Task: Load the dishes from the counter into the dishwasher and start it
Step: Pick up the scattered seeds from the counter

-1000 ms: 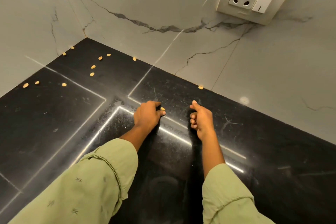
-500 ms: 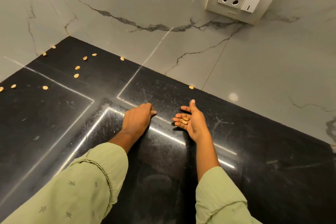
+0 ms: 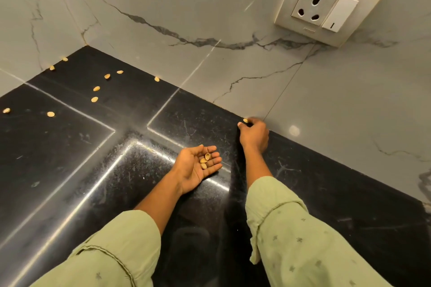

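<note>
No dishes and no dishwasher are in view. My left hand (image 3: 198, 166) lies palm up on the black stone counter (image 3: 70, 147) and cradles three pistachio shells (image 3: 205, 160) on its fingers. My right hand (image 3: 254, 135) reaches to the back edge of the counter, where the counter meets the wall. Its fingertips pinch a single pistachio shell (image 3: 245, 120) there. Both arms wear light green sleeves.
Several more loose shells (image 3: 94, 99) lie scattered over the far left corner of the counter. A grey marble wall (image 3: 210, 7) rises behind it, with a white socket and switch plate (image 3: 326, 10) at the upper right.
The shells that lay in my right palm now rest in my upturned left hand. My right hand has moved forward to the wall edge and closed on one shell.
</note>
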Action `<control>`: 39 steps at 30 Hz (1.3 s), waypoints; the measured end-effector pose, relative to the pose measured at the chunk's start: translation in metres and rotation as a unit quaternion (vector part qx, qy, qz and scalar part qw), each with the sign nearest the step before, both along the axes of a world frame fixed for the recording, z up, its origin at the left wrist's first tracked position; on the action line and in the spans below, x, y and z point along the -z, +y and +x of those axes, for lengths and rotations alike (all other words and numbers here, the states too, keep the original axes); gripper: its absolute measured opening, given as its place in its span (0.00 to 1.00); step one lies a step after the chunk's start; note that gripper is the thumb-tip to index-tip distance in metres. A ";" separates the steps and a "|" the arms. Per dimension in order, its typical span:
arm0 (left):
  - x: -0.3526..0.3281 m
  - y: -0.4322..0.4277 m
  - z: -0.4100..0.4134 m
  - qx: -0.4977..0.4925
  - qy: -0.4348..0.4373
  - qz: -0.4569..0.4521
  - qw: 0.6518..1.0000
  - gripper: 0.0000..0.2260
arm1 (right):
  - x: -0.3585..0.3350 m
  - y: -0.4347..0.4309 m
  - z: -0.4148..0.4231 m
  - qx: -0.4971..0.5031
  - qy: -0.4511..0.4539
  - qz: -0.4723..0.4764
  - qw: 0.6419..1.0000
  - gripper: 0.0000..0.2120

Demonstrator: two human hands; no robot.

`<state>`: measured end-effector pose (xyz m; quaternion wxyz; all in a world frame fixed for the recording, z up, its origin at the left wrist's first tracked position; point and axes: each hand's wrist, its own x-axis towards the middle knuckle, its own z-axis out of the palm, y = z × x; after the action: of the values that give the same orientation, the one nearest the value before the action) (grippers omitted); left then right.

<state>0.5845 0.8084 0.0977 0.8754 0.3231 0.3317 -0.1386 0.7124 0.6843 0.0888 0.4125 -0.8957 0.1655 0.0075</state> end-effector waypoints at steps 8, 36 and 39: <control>0.003 0.001 -0.003 -0.021 -0.008 -0.029 0.999 0.25 | 0.004 0.004 0.016 -0.039 0.006 -0.095 0.995 0.09; 0.009 0.053 -0.073 -0.198 -0.006 -0.052 0.979 0.24 | -0.017 0.057 -0.098 -0.052 0.242 0.547 0.800 0.25; 0.009 0.076 -0.094 -0.239 -0.005 -0.054 0.969 0.23 | -0.017 0.081 -0.114 -0.078 0.261 0.526 0.805 0.28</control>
<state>0.4901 0.8841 0.0886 0.9009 0.1869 0.3873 0.0586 0.5981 0.7649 0.1059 0.7599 -0.5151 0.1673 0.3594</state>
